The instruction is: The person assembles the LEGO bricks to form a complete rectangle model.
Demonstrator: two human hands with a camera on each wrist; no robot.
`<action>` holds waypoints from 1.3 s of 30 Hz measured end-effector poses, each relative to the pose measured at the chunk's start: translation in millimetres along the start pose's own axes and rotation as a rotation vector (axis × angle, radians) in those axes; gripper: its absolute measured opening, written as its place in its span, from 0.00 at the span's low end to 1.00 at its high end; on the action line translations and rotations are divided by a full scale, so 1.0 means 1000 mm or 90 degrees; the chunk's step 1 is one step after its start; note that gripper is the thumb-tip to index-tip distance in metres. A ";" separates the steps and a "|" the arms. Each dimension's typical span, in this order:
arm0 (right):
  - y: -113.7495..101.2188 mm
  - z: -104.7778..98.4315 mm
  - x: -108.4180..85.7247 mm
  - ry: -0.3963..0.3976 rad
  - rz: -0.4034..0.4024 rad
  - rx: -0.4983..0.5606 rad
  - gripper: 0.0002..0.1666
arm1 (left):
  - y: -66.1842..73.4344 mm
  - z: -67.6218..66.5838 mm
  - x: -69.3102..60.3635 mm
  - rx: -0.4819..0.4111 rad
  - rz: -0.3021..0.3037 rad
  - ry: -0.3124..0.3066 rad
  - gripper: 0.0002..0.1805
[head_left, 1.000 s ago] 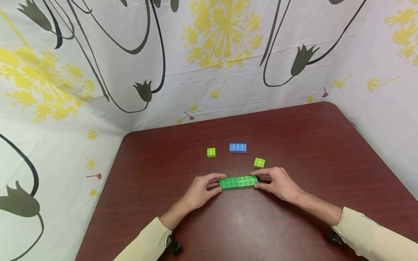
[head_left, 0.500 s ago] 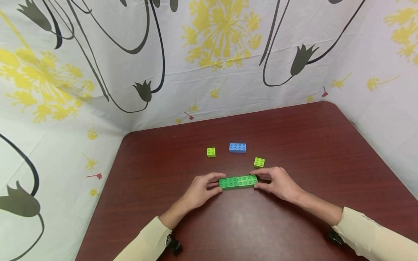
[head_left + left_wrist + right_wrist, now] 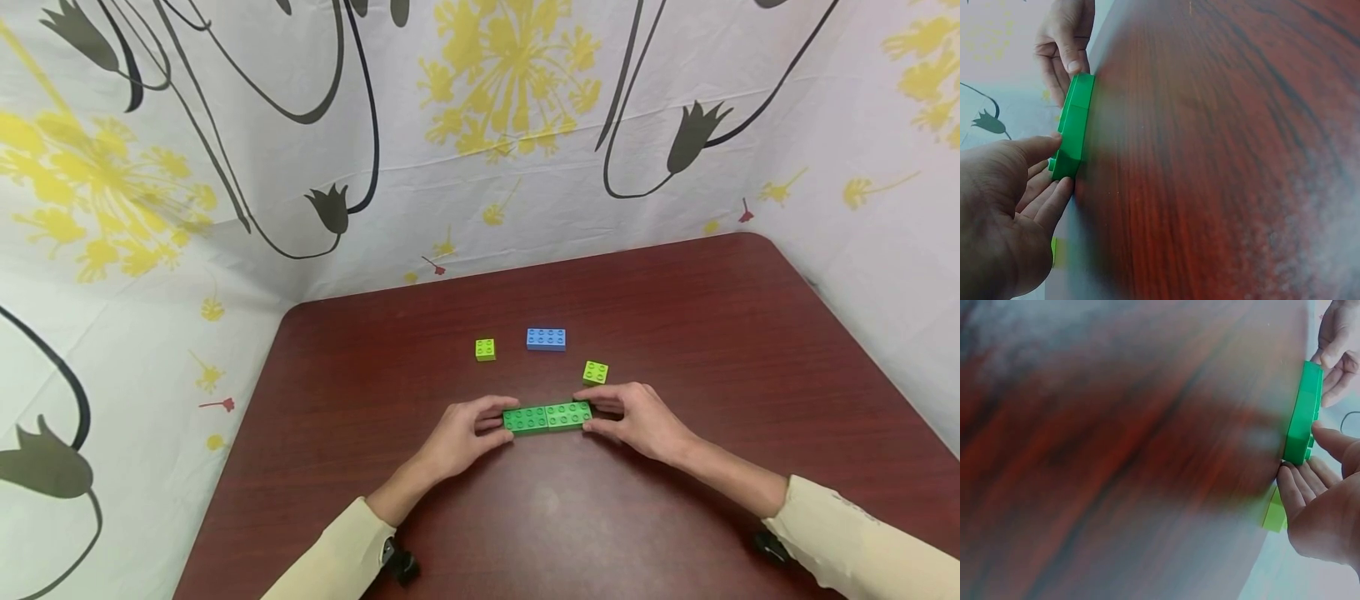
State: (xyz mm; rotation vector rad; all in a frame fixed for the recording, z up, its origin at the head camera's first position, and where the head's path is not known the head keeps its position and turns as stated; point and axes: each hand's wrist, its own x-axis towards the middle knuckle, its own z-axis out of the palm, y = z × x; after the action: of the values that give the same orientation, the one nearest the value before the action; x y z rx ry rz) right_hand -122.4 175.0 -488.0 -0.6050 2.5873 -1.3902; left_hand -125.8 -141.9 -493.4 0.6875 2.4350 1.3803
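We found the green brick row [image 3: 547,417] unmoved, nearer us than the blue brick [image 3: 546,339];
it therefore stayed straight; our left hand [image 3: 467,429] gripped one end, our right hand [image 3: 639,420] the other.

Glossy reddish-brown surface [image 3: 555,508] with rounded far corners, darker green brick [image 3: 525,420] and lighter green brick [image 3: 568,415] lying end to end, first lime brick [image 3: 596,372] just behind, blue brick [image 3: 546,340] and second lime brick [image 3: 485,350] farther back
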 end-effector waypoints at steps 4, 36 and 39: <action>-0.001 -0.002 0.001 -0.003 -0.002 0.009 0.26 | 0.000 -0.001 0.001 -0.002 0.002 0.002 0.26; -0.010 -0.045 0.058 0.069 -0.029 -0.034 0.30 | 0.000 -0.029 0.002 0.100 -0.011 0.046 0.26; -0.005 -0.042 0.066 0.062 -0.023 -0.039 0.33 | 0.000 -0.030 0.002 0.100 -0.017 0.046 0.26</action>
State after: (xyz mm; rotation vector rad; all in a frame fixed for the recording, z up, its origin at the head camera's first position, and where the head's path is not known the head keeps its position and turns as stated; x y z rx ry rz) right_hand -194.5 177.9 -456.1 -0.6107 2.7164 -1.3887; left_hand -140.9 -163.5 -477.9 0.6478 2.6220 1.2339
